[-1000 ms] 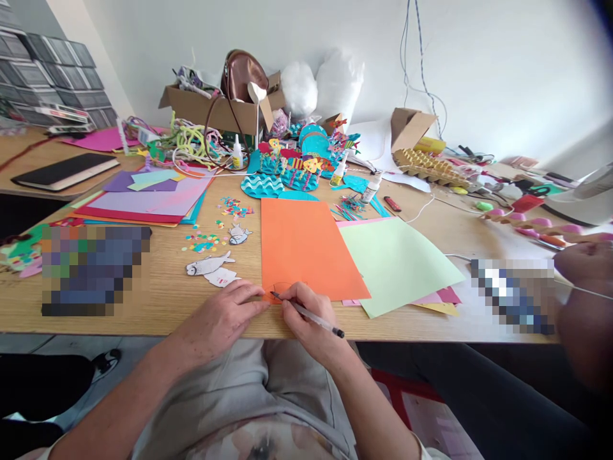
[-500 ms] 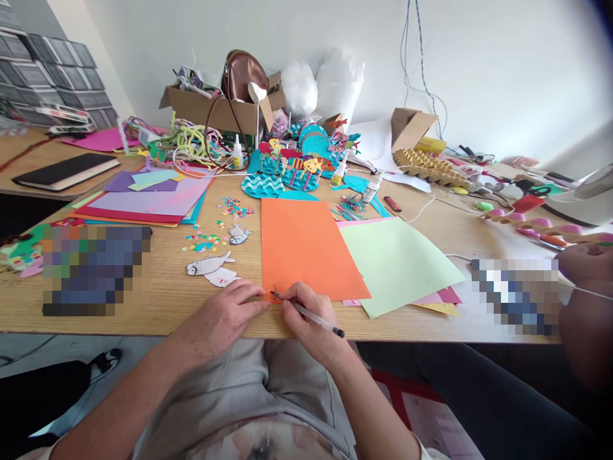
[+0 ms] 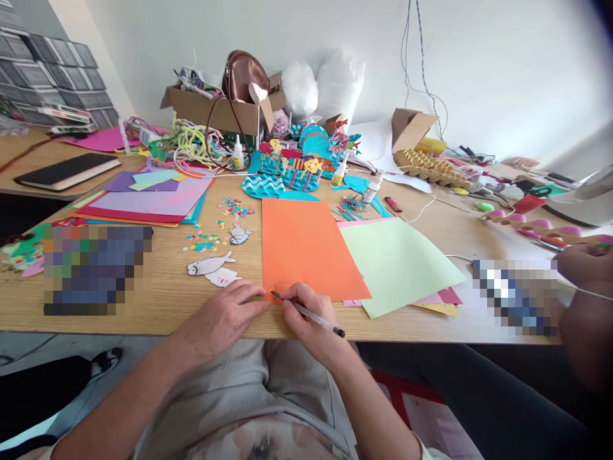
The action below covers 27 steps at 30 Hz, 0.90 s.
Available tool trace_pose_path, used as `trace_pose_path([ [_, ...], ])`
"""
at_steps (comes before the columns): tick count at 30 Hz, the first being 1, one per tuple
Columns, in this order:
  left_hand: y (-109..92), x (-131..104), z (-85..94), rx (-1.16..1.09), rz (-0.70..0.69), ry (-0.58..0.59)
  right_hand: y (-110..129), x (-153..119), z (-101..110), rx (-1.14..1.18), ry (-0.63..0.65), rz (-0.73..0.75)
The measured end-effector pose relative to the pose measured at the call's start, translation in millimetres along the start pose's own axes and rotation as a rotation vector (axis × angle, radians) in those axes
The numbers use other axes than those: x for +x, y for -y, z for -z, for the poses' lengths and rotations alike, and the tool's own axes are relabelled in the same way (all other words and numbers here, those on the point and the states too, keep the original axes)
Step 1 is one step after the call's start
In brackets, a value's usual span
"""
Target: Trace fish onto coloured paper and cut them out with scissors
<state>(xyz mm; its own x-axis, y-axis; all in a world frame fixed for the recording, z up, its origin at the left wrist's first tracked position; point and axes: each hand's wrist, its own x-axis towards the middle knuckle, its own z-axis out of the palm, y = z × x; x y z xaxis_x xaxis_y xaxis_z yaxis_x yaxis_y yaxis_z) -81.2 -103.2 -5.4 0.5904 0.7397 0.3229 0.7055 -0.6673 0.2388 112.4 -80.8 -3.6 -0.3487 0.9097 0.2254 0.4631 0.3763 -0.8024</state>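
A person bends a pen (image 3: 318,317) to an orange sheet (image 3: 306,249) at the counter's (image 3: 167,306) near edge, the fingers of the right hand (image 3: 311,313) closed around the barrel. The tip meets the sheet near its lower left corner, beside a thin curved outline partly hidden by that hand. The left hand (image 3: 225,316) lies with fingers extended and gripping nothing, tips at the same corner; whether they press paper or wood cannot be told. A paper fish (image 3: 211,263) overlaps a white cutout (image 3: 221,276) to the left. At right, a green sheet (image 3: 402,262) covers most of several coloured papers. Pixelation obscures two objects (image 3: 96,271), one on either side, while a co-worker's hand (image 3: 584,313), blurred, is cut off by the frame, its grip unclear.
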Motion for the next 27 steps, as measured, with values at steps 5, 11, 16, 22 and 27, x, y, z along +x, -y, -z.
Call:
trace_pose_path([
  [5, 1.0, -1.1, -1.3, 0.015, -0.008, 0.002, 0.4, -0.3, 0.3, 0.008, 0.002, -0.010],
  [11, 0.6, -0.3, -0.5, 0.000, -0.003, 0.012, 1.2, 0.2, 0.4, 0.006, -0.008, -0.005],
  [16, 1.0, -0.4, -1.2, -0.004, 0.005, -0.001, 0.9, -0.3, 0.3, 0.001, -0.006, 0.008],
  [22, 1.0, -0.9, -0.5, -0.006, -0.001, -0.002, 0.3, -0.2, -0.2, -0.004, -0.012, 0.002],
  [27, 0.1, -0.4, 0.1, -0.010, 0.002, 0.015, 1.0, 0.1, -0.4, -0.003, -0.009, -0.001],
])
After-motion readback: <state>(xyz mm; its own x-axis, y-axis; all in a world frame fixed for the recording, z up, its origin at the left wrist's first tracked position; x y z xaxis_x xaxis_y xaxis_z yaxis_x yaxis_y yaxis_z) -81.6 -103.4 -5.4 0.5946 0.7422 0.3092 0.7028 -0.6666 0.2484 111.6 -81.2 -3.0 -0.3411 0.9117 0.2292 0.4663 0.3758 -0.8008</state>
